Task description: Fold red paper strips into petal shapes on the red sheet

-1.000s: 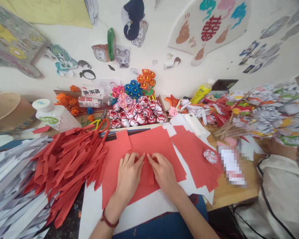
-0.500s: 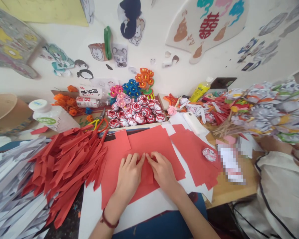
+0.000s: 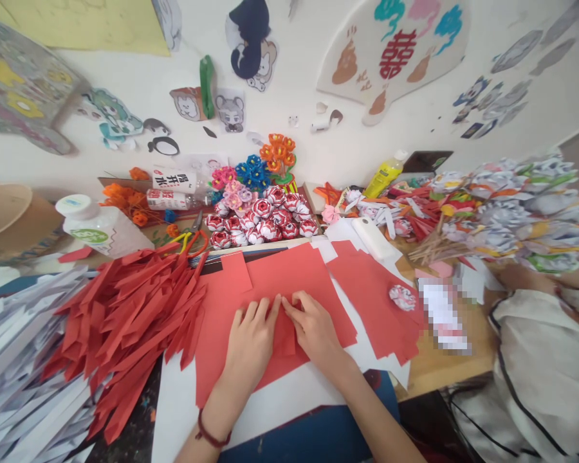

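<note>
A small piece of red paper (image 3: pixel 284 339) lies on larger red paper sheets (image 3: pixel 299 270) in front of me. My left hand (image 3: pixel 251 335) pinches the small piece at its upper left, fingers bent. From the other side, my right hand (image 3: pixel 317 329) holds the same piece, its index fingertip and thumb close to the left fingertips. The fingertips nearly meet at the top of the piece, so its upper edge is partly hidden. To the left lies a pile of folded red paper strips (image 3: pixel 135 321). Red-and-white paper flowers (image 3: pixel 263 218) sit beyond the sheets.
White folded strips (image 3: pixel 33 354) spread at the far left. Scissors (image 3: pixel 193 239) and a white bottle (image 3: pixel 99 225) stand behind the red pile. More red sheets (image 3: pixel 376 302) with one flower (image 3: pixel 402 297) lie right. Bundled paper flowers (image 3: pixel 506 212) and a person's light clothing (image 3: pixel 545 360) are farther right.
The view has shifted very slightly. Both hands stay at nearly the same spot on the small red paper.
</note>
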The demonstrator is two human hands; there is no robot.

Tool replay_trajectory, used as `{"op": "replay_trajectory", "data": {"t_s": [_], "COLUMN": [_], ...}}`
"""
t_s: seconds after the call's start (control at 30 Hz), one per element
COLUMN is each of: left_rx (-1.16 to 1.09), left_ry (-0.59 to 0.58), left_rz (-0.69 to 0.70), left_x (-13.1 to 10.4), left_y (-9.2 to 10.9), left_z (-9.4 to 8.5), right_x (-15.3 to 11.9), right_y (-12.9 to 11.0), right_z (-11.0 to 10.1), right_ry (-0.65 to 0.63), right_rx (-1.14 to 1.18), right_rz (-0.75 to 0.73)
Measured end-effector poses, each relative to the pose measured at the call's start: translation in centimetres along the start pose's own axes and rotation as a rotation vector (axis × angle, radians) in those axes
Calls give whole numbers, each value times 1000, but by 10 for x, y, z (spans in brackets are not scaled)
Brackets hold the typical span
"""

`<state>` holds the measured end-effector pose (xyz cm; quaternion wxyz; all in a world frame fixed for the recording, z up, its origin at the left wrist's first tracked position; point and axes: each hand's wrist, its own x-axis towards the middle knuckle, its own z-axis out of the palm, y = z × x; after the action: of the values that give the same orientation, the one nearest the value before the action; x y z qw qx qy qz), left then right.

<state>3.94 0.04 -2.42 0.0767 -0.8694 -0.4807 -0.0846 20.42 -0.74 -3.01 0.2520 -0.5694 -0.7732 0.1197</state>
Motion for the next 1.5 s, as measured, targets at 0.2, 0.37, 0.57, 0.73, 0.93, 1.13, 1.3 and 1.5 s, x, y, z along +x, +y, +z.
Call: {"op": "replay_trajectory", "data": {"t_s": [0.2,0.37,0.57,0.73,0.93,1.13,1.3,1.5], "left_rx": [39,64,-2,-73,-98,-139,-124,-174], "left_ry": [9,89,100,59,76,54,71,31], "left_rz": [28,0,-68,-108,-138,-106,-149,-139], "left_x": [1,-5,-4,-2,-3,-4,-5,-5], "left_y": [-2,-1,-2,-3,0,2,4,4], "left_z": [-6,-9,-11,-12,-12,-8,-7,-8], "right_x": [0,-1,-1,0,-1,-2,-3,-3], "right_y": [-2,-3,-4,-3,-1,2,2,5], "right_z": [3,6,6,3,1,5,7,6], "right_ry": [48,68,72,77,69,76,81,52], "right_rx": [-9,-29,-34,0,19,28,14,-28], "right_rz": [70,86,89,64,24,25,12,-13]}}
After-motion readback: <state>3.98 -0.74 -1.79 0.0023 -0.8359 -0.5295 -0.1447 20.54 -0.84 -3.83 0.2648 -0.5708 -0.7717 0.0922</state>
